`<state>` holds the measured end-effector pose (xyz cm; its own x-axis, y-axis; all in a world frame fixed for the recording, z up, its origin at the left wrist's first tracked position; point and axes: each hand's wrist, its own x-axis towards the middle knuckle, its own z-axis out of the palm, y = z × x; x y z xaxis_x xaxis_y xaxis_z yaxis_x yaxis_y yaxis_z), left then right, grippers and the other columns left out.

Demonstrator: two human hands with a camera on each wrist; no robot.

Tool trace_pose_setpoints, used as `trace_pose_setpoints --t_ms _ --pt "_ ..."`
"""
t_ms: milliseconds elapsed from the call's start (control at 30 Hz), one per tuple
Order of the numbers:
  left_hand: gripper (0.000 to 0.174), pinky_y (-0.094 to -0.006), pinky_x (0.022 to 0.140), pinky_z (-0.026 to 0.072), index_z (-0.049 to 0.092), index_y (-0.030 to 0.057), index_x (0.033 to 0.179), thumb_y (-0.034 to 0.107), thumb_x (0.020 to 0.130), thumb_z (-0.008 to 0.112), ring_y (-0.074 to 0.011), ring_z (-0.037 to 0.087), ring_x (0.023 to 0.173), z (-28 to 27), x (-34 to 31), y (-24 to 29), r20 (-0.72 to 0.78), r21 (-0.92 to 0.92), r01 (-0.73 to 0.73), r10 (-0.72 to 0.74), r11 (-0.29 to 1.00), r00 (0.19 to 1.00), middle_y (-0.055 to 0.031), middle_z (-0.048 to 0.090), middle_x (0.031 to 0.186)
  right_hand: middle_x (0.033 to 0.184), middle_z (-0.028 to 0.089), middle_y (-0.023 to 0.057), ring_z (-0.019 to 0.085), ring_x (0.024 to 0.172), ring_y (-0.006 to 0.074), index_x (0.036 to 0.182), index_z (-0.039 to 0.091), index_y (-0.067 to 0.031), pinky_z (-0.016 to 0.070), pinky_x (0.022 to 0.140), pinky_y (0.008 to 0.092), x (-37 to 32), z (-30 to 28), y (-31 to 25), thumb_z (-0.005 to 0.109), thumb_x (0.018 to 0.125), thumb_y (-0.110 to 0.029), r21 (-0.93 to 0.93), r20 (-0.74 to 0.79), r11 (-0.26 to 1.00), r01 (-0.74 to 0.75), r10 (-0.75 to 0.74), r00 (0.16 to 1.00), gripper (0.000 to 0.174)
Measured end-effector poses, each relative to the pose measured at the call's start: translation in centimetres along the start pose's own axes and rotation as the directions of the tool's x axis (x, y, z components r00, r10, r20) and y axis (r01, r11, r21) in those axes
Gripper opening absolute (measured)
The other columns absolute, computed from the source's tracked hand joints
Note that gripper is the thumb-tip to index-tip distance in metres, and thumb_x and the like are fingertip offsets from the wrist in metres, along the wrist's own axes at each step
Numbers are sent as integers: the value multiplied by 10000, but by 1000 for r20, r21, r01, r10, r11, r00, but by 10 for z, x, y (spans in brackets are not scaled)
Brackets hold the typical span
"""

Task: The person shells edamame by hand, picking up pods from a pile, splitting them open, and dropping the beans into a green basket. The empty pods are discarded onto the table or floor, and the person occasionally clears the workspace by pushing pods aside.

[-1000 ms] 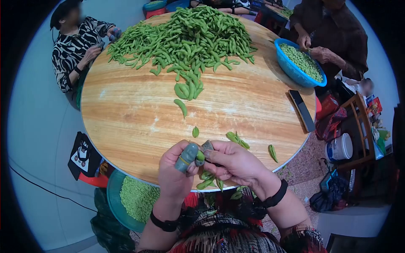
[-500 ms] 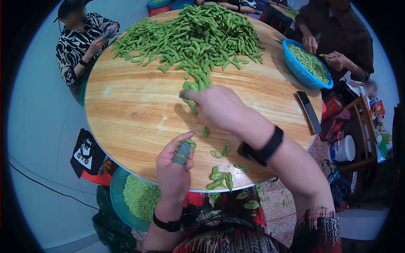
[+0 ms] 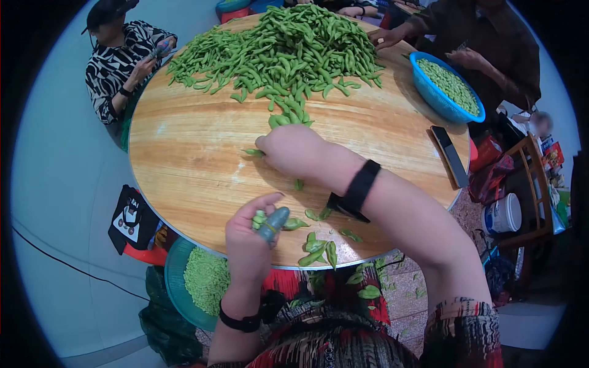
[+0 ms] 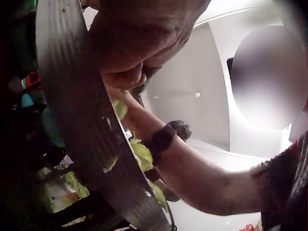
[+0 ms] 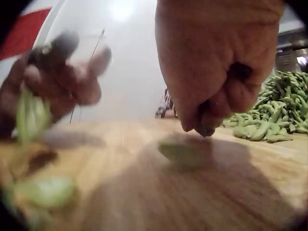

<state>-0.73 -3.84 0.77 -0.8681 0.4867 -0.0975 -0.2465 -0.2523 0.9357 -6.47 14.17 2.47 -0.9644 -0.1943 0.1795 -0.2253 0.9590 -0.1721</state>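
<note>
Green beans [image 3: 259,219] lie in my left hand [image 3: 248,242], its fingers curled around them; a grey-green cover with a yellow band [image 3: 274,224] sits on one digit. Above the table's middle, my right hand [image 3: 297,152] pinches a green pod [image 3: 251,152] that sticks out left of the fingertips. The right wrist view has the right hand [image 5: 219,67] with curled fingers over a blurred pod [image 5: 183,155], and the left hand [image 5: 62,74] at far left. Opened pods [image 3: 314,250] rest near the table edge.
A large pod heap [image 3: 294,52] covers the table's far side. On the right are a blue basket of beans [image 3: 451,89] and a phone [image 3: 450,156]. Below the left edge stands a green basin [image 3: 178,279]. Two people sit across at either side.
My right hand left the left hand, reached to the pods and now has one drawn slightly left. Loose beans now show in my left hand. The person at right reaches toward the heap.
</note>
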Motion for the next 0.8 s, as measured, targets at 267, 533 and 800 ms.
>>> trace_pose_setpoints --t_ms 267,533,800 --pt "217 -136 421 260 594 -38 1051 -15 840 550 -19 420 563 13 -1 -1 88 -408 159 -135 899 987 1 534 755 661 578 202 581 606 337 786 591 7 456 578 407 -105 -49 -46 607 793 -253 515 111 841 -165 125 986 260" --pt "165 -152 412 260 608 -32 973 84 859 588 -24 401 508 18 -1 -10 120 -314 109 -74 943 990 8 526 668 638 487 -21 401 528 54 855 524 -16 348 489 218 -142 -35 -47 411 967 -226 927 370 -93 -362 81 926 264" --pt "89 -166 404 265 604 -5 856 83 843 603 -25 398 487 31 -4 -13 -7 30 -38 39 999 999 18 504 621 641 447 -47 311 479 20 893 526 -36 256 417 180 -147 -32 -45 395 975 -207 886 454 -146 -440 77 888 230"
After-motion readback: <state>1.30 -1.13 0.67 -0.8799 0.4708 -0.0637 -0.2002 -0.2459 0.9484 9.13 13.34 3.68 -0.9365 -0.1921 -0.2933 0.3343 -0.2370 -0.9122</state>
